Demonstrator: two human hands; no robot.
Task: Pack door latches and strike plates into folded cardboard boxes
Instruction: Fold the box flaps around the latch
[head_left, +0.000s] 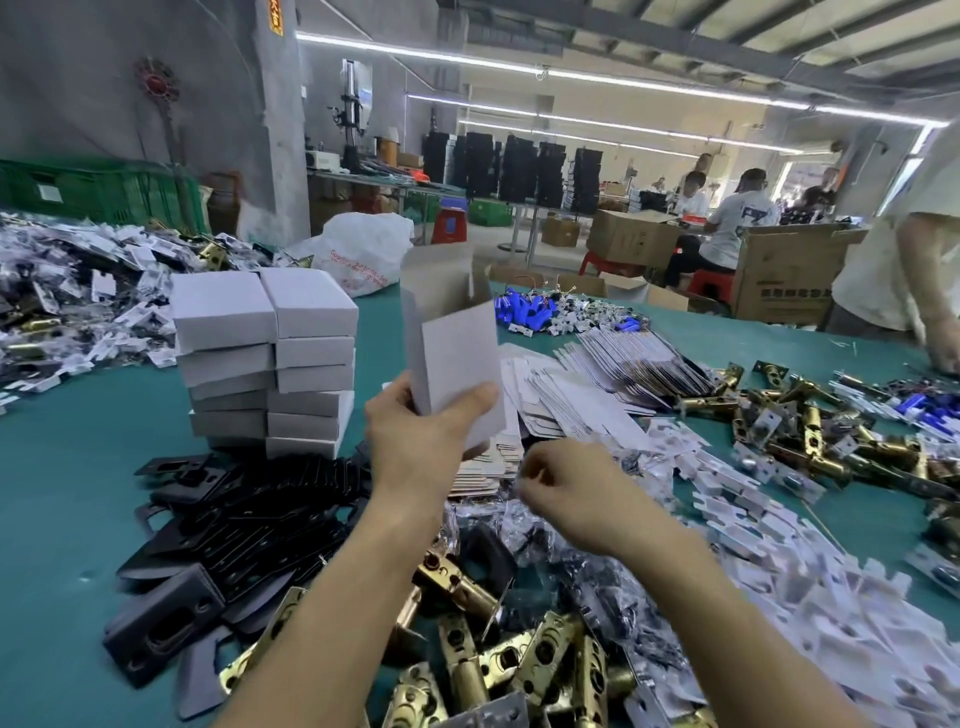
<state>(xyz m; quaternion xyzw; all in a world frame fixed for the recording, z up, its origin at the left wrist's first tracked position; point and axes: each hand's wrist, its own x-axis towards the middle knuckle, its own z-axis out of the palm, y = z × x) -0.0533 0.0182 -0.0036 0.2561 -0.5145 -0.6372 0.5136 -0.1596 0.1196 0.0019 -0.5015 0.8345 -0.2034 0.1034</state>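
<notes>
The cardboard box (452, 348) is a pale grey-white sleeve, part opened, held upright in the air above the middle of the counter (62, 493). Its upper end is smeared by motion, so the flaps there cannot be made out. The left hand (415, 441) grips the box's lower end, fingers (397, 397) and thumb clamped on it. The right hand (566, 478) hangs just below and right of the box, apart from it. Its fingers are curled, but blur hides whether they hold anything. Behind and left of the box, a stack of closed boxes (265, 358) stands in two columns. Black strike plates (249, 519) lie heaped at the stack's foot, brass latches (493, 649) lie under the forearms, and flat box blanks (597, 395) fan out to the right. Bare teal surface shows only at the near left and beside the stack. Another person's arm (930, 312) reaches onto the counter's far right edge.
</notes>
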